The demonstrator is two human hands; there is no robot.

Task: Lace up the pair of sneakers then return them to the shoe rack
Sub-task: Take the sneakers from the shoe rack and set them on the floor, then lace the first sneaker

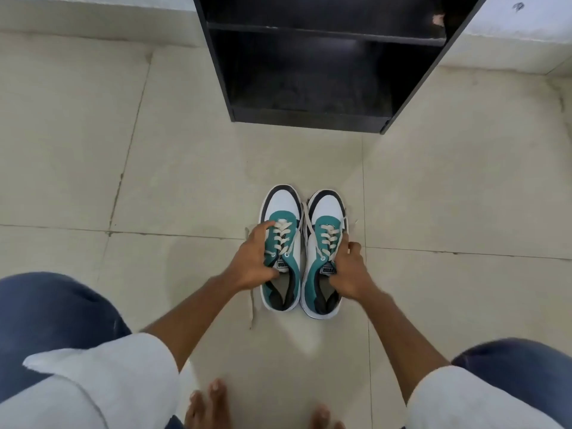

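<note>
A pair of teal, white and black sneakers is set side by side on the tiled floor (93, 150), toes pointed toward the shoe rack (322, 72), the inner edges of the two soles touching or nearly so. The left sneaker (280, 212) is gripped by the left hand (250, 261): the thumb is hooked at the tongue by the collar, and the fingers (263, 229) are curled over the outer side near the lacing. The right sneaker (328, 212) is gripped likewise by the right hand (348, 274), thumb at the tongue and fingers closed around the outer edge. Both shoes are seen laced with off-white laces; a loose lace end (253, 308) is trailed across the floor beside the left heel, and another strand is draped over the gap between the toes.

The black rack is stood against the pale wall, well apart from the sneakers, with a bare stretch of tile between its bottom front edge and the toe caps. Its lower shelf opening is seen dark and unoccupied, bounded by upright side panels left and right. Open floor is left on both sides of the pair. Bare toes (210, 404) and knees in blue trousers are seen at the lower edge.
</note>
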